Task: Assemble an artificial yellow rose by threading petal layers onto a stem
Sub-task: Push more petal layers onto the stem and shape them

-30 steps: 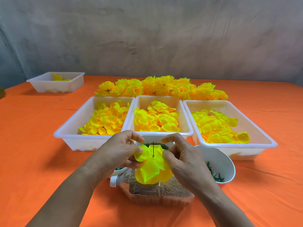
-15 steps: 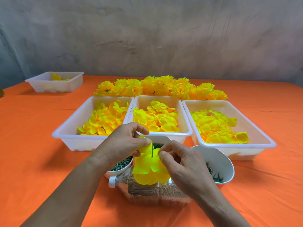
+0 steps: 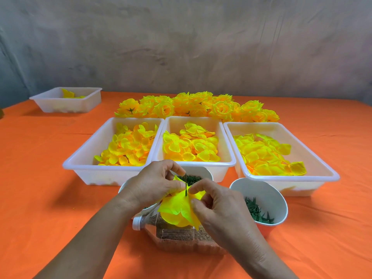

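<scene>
The hands have drawn closer together since a second ago, low in the frame's centre. The yellow petal layer [image 3: 177,210] sits skewered on the thin green stem [image 3: 185,184], between both hands. The left hand [image 3: 153,184] pinches its upper edge beside the stem; the right hand [image 3: 219,208] pinches its right side. White trays [image 3: 193,164] lie just behind.

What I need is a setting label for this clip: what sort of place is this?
Probably a handcraft assembly table: white trays of sorted yellow petals, a heap of finished roses behind them, a cup of green parts.
</scene>
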`<state>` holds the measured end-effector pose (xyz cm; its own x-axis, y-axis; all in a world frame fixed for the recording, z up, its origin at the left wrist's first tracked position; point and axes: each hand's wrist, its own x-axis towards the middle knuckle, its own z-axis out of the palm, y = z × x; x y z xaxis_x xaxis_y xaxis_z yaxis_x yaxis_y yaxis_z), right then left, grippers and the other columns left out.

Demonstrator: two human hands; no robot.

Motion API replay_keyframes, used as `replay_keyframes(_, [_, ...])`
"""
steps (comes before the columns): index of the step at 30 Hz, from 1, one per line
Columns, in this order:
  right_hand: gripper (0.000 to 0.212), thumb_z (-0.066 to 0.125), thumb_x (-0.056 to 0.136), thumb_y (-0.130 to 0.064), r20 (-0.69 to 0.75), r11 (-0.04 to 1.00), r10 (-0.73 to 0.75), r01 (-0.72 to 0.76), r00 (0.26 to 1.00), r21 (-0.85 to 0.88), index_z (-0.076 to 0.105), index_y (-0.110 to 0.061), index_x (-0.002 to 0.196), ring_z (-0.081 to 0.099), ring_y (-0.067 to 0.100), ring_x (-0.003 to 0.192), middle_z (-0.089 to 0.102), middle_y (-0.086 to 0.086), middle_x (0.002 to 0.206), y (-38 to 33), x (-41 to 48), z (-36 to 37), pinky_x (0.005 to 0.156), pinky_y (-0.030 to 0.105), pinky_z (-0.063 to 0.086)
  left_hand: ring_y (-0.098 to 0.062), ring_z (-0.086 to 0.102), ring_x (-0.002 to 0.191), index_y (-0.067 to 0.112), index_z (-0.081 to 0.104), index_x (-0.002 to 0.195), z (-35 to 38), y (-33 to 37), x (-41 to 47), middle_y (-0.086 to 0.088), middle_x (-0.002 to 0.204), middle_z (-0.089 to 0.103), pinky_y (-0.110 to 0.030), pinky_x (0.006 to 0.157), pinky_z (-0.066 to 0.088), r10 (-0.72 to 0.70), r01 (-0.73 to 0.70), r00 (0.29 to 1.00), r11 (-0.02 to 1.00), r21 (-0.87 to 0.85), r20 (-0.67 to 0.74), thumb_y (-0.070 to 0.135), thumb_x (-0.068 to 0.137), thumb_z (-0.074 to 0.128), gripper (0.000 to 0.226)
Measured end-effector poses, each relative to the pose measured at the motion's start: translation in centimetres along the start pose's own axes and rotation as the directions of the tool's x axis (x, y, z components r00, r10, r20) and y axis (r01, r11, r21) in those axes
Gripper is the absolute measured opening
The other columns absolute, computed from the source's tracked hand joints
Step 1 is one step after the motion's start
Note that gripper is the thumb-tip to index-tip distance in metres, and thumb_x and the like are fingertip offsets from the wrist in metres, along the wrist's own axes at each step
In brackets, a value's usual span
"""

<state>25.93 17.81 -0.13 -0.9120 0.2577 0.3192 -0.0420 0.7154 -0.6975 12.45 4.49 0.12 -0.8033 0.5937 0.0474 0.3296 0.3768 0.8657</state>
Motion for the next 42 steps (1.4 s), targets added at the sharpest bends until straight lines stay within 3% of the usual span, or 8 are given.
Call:
replay_keyframes(7, [0.010,0.057,0.085,-0.030,0.052,0.998,-0.009,0.012,0.999,-0.068,0.059,-0.035,0.093,0.050,0.006,0.057,0.053,-0.010,0.051,0.0,0.2,-0.1,0.056,0.024,0.039,0.003,0.041,0.046,0.029,0.070,0.093,0.8,-1.0,-0.4,0.012,0.058,0.041,-0.011,0.046,0.032,-0.003,0.003,1.000,1.000,0.022,0.022,0.016,0.084,0.073,0.016])
replay_keyframes(10, [0.015,0.058,0.084,-0.036,0.094,0.996,0.011,-0.003,0.995,-0.092,0.057,-0.037,0.099,0.053,0.008,0.061,0.058,-0.007,0.057,0.2,0.4,-1.0,0.061,0.029,0.043,0.002,0.055,0.057,0.032,0.070,0.095,-0.1,-0.9,-0.6,0.011,0.069,0.059,-0.017,0.057,0.045,-0.048,0.049,0.999,0.998,-0.035,0.009,0.031,0.085,0.073,0.010])
replay_keyframes(15, [0.005,0.054,0.092,-0.038,0.010,0.998,0.028,-0.027,1.000,-0.062,0.058,-0.041,0.093,0.052,-0.004,0.055,0.053,-0.026,0.051,0.7,1.1,-3.0,0.052,0.013,0.035,-0.008,0.063,0.076,0.033,0.076,0.095,-3.2,0.5,-1.4,0.008,0.081,0.068,-0.024,0.077,0.051,-0.004,-0.036,0.983,0.976,-0.214,-0.184,0.017,0.090,0.068,0.018])
replay_keyframes(18, [0.012,0.053,0.094,-0.029,-0.070,0.998,0.051,-0.054,0.996,-0.039,0.063,-0.036,0.094,0.050,0.000,0.053,0.051,-0.019,0.047,1.0,1.6,-3.7,0.050,0.014,0.036,-0.003,0.065,0.091,0.036,0.076,0.098,-3.5,1.8,-2.9,0.008,0.094,0.070,-0.017,0.079,0.051,0.138,-0.140,0.990,0.960,-0.244,-0.025,0.036,0.066,0.073,0.032])
replay_keyframes(21, [0.015,0.054,0.094,-0.026,-0.087,0.996,0.086,-0.086,0.992,0.005,0.066,-0.034,0.094,0.049,0.007,0.050,0.052,-0.012,0.049,1.2,2.0,-3.6,0.049,0.024,0.035,0.005,0.059,0.097,0.042,0.072,0.103,-1.8,2.2,-3.3,0.022,0.105,0.063,-0.018,0.086,0.046,0.212,-0.205,0.968,0.977,-0.058,0.137,0.055,0.061,0.072,0.044])
replay_keyframes(25, [0.014,0.055,0.093,-0.027,-0.082,0.996,0.092,-0.093,0.992,0.000,0.067,-0.034,0.094,0.052,0.004,0.053,0.057,-0.013,0.053,1.3,2.2,-3.2,0.051,0.020,0.036,0.012,0.055,0.111,0.048,0.071,0.096,1.0,1.7,-3.0,0.028,0.112,0.063,-0.008,0.091,0.038,0.202,-0.206,0.972,0.978,0.020,0.118,0.073,0.054,0.074,0.049])
replay_keyframes(35, [0.014,0.055,0.093,-0.029,-0.051,0.992,0.125,-0.126,0.991,-0.011,0.067,-0.035,0.089,0.055,0.005,0.057,0.059,-0.005,0.054,1.8,1.9,-2.9,0.052,0.018,0.038,0.011,0.058,0.107,0.050,0.074,0.087,3.5,-0.4,-2.6,0.030,0.104,0.066,-0.021,0.092,0.048,0.157,-0.156,0.986,0.987,-0.025,0.049,0.067,0.055,0.073,0.036])
replay_keyframes(42, [0.014,0.056,0.092,-0.029,-0.036,0.990,0.135,-0.136,0.990,-0.020,0.069,-0.032,0.088,0.053,-0.002,0.055,0.057,-0.009,0.054,1.7,2.5,-2.6,0.050,0.014,0.038,0.021,0.053,0.104,0.048,0.074,0.082,4.2,-0.9,-2.6,0.036,0.104,0.062,-0.009,0.080,0.043,0.139,-0.139,0.990,0.990,-0.005,0.023,0.059,0.054,0.079,0.031])
